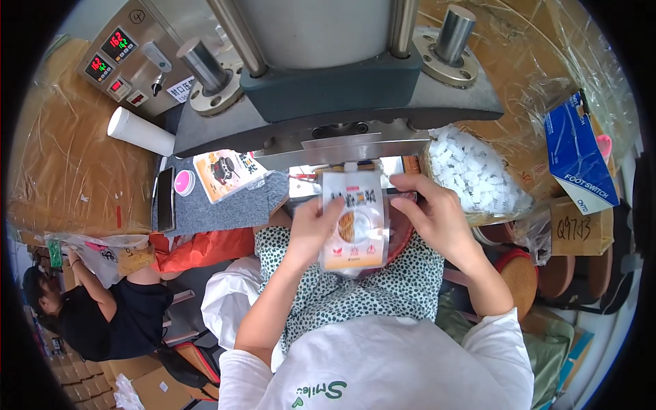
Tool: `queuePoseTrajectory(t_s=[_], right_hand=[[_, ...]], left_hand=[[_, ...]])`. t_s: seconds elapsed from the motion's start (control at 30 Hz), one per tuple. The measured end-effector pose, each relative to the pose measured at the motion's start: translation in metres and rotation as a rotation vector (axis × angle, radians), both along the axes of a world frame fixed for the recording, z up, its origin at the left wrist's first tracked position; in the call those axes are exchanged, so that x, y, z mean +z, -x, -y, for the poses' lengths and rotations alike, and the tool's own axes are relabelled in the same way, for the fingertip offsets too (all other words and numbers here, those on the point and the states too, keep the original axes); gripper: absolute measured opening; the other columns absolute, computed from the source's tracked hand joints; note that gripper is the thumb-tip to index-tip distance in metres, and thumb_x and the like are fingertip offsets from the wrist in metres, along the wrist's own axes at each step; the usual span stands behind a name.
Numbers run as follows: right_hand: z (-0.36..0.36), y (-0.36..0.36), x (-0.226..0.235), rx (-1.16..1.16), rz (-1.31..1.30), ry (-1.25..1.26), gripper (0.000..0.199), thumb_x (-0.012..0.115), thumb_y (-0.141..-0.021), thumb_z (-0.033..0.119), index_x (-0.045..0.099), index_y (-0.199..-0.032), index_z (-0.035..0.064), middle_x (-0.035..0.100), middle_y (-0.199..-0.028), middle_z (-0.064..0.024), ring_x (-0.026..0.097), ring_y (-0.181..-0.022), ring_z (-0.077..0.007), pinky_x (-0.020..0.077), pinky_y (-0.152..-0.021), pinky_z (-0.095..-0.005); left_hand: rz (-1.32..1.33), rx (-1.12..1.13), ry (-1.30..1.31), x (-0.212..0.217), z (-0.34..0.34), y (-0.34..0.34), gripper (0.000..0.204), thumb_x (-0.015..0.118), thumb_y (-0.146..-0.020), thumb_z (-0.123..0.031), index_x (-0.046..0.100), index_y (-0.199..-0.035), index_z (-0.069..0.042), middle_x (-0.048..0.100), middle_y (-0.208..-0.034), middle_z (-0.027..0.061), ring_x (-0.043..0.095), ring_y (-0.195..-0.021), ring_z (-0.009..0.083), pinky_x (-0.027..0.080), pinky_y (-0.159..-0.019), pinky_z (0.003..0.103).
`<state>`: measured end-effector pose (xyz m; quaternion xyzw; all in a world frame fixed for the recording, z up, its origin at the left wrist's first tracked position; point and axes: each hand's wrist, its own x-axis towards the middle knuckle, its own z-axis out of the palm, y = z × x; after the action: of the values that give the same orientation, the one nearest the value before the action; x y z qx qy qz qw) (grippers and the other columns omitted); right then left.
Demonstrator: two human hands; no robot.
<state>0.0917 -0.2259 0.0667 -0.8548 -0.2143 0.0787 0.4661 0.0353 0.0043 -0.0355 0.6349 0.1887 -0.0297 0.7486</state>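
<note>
My left hand (313,229) is closed on the left edge of a flat printed spout pouch (354,254), its thumb on the front. The pouch stands upright over my lap, with a small white spout at its top edge under the machine's metal bar. Just right of the pouch's upper part, my right hand (441,217) has thumb and forefinger curved and apart, with nothing visible between them. Behind the pouch, a red basin (402,247) shows in part on my lap; its contents are mostly hidden.
A heavy press machine (331,96) spans the front. Left are a stack of printed pouches (229,175), a pink-lidded jar (184,182), a phone (165,198) and a white cylinder (140,132). Right are a bag of white spouts (471,171) and a blue box (577,150). Another person (102,307) works at left.
</note>
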Motion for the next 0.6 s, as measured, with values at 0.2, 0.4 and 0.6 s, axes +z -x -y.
queuePoseTrajectory(t_s=[0.2, 0.4, 0.6], right_hand=[[0.038, -0.033, -0.03, -0.238, 0.431, 0.36, 0.027, 0.067, -0.088, 0.0, 0.069, -0.115, 0.002, 0.073, -0.103, -0.0197, 0.07, -0.095, -0.0386, 0.0546, -0.085, -0.0428], [0.042, -0.047, -0.04, -0.125, 0.456, 0.448, 0.027, 0.065, -0.084, -0.003, 0.068, -0.111, 0.0005, 0.07, -0.097, -0.0216, 0.066, -0.097, -0.0424, 0.0518, -0.085, -0.0508], [0.053, -0.038, -0.031, -0.253, 0.409, 0.251, 0.016, 0.068, -0.091, 0.001, 0.069, -0.107, -0.0017, 0.073, -0.095, -0.0201, 0.072, -0.093, -0.0358, 0.0564, -0.078, -0.0421]], left_hand=[[0.037, 0.013, 0.045, 0.006, -0.004, -0.011, 0.03, 0.066, -0.103, -0.024, 0.073, -0.104, 0.006, 0.073, -0.082, 0.005, 0.064, -0.069, 0.0126, 0.049, -0.064, 0.029], [0.096, 0.108, -1.784, -0.041, -0.128, -0.013, 0.086, 0.067, -0.095, -0.049, 0.038, -0.152, 0.008, 0.037, -0.159, 0.0312, 0.036, -0.146, 0.0489, 0.027, -0.12, 0.057], [0.033, -0.076, -1.493, -0.008, -0.096, 0.041, 0.049, 0.07, -0.087, -0.005, 0.058, -0.134, -0.003, 0.06, -0.135, 0.0215, 0.057, -0.126, 0.0415, 0.046, -0.1, 0.047]])
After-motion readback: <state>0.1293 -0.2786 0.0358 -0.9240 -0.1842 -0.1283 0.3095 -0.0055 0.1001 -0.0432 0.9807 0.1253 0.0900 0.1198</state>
